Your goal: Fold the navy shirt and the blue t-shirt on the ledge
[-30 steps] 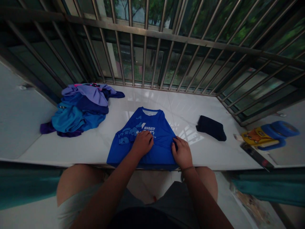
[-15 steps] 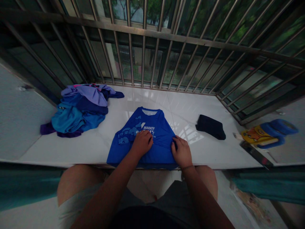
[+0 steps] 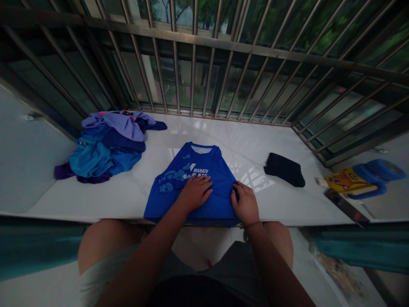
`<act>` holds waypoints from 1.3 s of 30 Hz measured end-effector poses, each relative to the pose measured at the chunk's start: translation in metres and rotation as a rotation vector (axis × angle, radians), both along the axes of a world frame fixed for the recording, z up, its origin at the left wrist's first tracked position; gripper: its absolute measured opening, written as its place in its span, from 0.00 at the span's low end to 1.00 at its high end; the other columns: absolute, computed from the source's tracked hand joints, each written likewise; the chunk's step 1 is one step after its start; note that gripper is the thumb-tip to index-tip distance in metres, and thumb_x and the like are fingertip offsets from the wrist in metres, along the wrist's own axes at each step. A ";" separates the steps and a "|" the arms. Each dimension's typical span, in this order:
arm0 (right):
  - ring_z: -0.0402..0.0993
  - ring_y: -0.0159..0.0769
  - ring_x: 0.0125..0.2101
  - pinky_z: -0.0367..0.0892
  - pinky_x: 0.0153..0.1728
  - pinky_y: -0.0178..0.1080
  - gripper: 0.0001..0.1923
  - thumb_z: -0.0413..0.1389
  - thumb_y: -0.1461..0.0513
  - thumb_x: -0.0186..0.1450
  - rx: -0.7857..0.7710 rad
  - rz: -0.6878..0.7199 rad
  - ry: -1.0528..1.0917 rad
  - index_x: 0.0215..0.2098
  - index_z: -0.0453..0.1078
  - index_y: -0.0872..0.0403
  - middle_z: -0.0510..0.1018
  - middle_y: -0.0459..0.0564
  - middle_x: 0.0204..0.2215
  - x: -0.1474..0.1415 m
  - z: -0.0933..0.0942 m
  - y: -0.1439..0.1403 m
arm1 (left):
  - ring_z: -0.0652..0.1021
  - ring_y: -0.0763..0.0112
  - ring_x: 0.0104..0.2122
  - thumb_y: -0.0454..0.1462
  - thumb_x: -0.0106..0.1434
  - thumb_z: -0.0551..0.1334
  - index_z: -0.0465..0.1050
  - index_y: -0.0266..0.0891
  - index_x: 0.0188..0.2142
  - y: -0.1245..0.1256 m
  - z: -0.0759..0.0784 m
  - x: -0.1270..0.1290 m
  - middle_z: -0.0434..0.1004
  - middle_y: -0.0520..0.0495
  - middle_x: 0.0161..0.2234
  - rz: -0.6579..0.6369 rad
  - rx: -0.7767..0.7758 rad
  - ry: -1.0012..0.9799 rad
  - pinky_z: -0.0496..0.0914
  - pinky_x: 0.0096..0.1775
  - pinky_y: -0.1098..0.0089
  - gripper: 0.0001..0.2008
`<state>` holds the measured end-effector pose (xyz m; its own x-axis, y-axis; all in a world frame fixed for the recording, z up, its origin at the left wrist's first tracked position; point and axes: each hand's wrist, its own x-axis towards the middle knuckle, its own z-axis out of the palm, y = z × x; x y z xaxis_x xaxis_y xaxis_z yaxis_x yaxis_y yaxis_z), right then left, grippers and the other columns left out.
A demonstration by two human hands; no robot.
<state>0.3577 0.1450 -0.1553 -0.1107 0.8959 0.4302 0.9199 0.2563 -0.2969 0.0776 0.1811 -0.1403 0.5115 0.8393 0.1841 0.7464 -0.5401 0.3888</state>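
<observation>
Blue shirt [image 3: 204, 179]: flat on white surface [image 3: 134, 196], near edge, print up. Left hand [image 3: 194, 192]: curled half a second ago, now spread flat, pressing mid-cloth. Right hand [image 3: 245, 204]: unchanged, pinching right hem. Suggests smoothing before a fold.

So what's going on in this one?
A person sits at a white tiled ledge by a barred window, with a blue shirt laid out on it. The left hand lies flat on the shirt's middle, while the right hand grips its right edge. A pile of blue and purple clothes lies to the left, and a dark folded garment to the right.
</observation>
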 end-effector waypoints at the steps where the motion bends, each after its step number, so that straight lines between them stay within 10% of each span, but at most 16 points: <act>1: 0.80 0.55 0.59 0.74 0.64 0.59 0.19 0.54 0.57 0.80 -0.002 -0.001 0.003 0.59 0.82 0.54 0.85 0.63 0.60 0.000 0.000 0.000 | 0.73 0.50 0.74 0.45 0.83 0.57 0.79 0.47 0.68 0.000 -0.001 0.001 0.76 0.41 0.74 0.045 0.005 -0.003 0.63 0.76 0.39 0.21; 39: 0.80 0.56 0.59 0.74 0.65 0.59 0.18 0.55 0.56 0.80 -0.009 -0.009 -0.004 0.59 0.82 0.55 0.85 0.63 0.60 0.001 0.000 -0.001 | 0.75 0.49 0.72 0.38 0.79 0.61 0.81 0.43 0.64 0.004 -0.005 -0.002 0.77 0.39 0.72 0.152 0.000 -0.072 0.64 0.75 0.38 0.18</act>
<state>0.3582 0.1442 -0.1556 -0.1044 0.9006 0.4219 0.9232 0.2455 -0.2957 0.0752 0.1847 -0.1452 0.3642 0.9061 0.2154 0.7897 -0.4230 0.4444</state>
